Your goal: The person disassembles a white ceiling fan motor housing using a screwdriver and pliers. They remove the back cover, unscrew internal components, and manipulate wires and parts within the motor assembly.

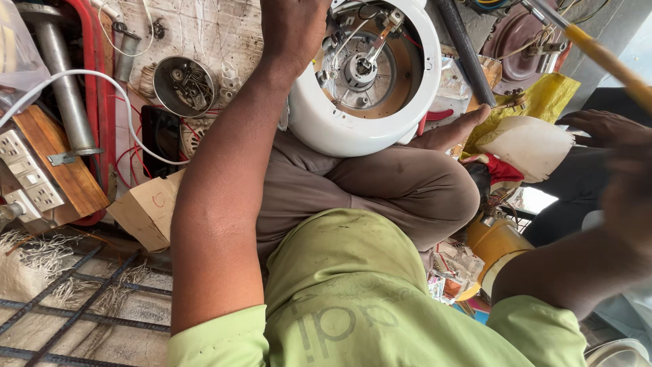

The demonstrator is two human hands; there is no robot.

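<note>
The person sits cross-legged on the floor, seen from above the head. The left hand (293,30) rests on the rim of a round white appliance shell (319,119), which lies open side up across the lap. The fingers pass out of the top of the frame, so how wide they stand cannot be told. Just beyond those fingers, inside the shell, a metal hub (360,68) and thin wires show.

The right hand (628,197) is blurred at the frame's right edge; its fingers appear closed around a yellow-handled screwdriver (604,58), which slants up and away, well apart from the shell.

To the outer side of the left fingers the floor is crowded: a small round tin of metal parts (183,87), a white cable (129,115), a steel pipe (64,85), and a wooden board carrying wall sockets (41,170). A cardboard box (149,211) sits by the left forearm. Near the right hand lie a yellow bag (553,95) and a yellow tub (492,245).

A wire grid (75,299) covers the ground at lower left.
</note>
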